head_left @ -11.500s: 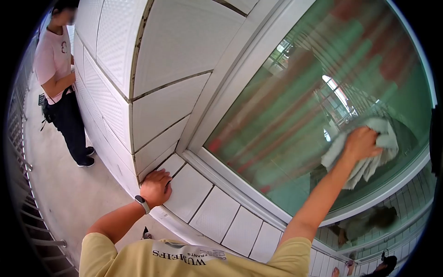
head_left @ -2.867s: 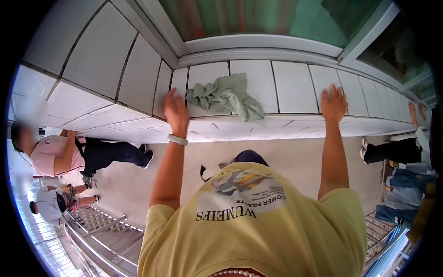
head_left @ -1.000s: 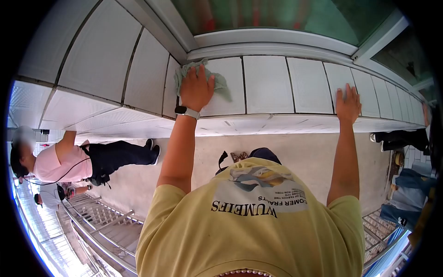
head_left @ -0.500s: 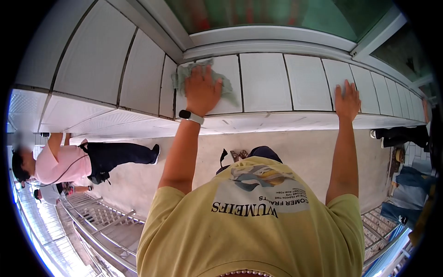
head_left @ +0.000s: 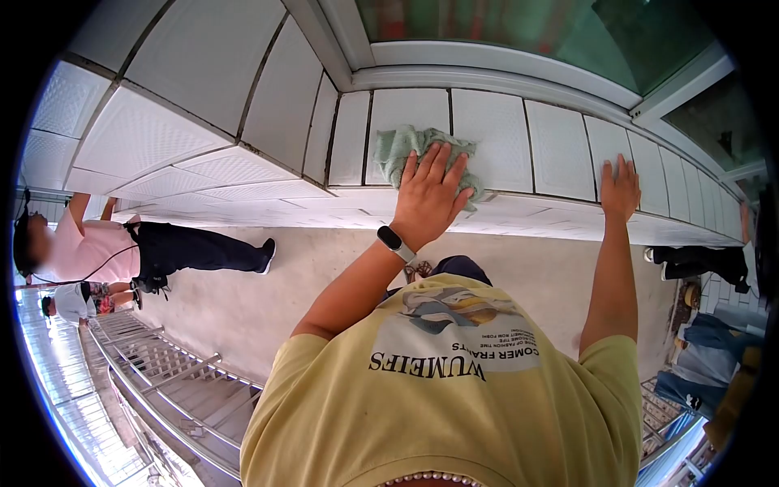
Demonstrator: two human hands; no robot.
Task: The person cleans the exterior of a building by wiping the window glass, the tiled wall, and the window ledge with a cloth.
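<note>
My left hand [head_left: 433, 191], with a watch [head_left: 395, 242] on its wrist, lies flat with fingers spread on a crumpled grey-green cloth [head_left: 398, 148]. It presses the cloth against the white tiled ledge [head_left: 491, 138] under a window, and part of the cloth hangs over the front edge. Farther right, my right hand [head_left: 620, 191] rests on the same ledge with its fingers stretched out and nothing in them.
A window frame [head_left: 503, 79] runs behind the ledge. At left a tiled wall [head_left: 195, 57] juts out. A person in a pink top [head_left: 97, 252] stands farther left, near a metal railing [head_left: 162, 381]. Another person's dark trousers [head_left: 706, 264] show at right.
My left hand and the cloth have slid right along the ledge and nearer its front edge. My right hand stays on the ledge. The camera view has shifted a little.
</note>
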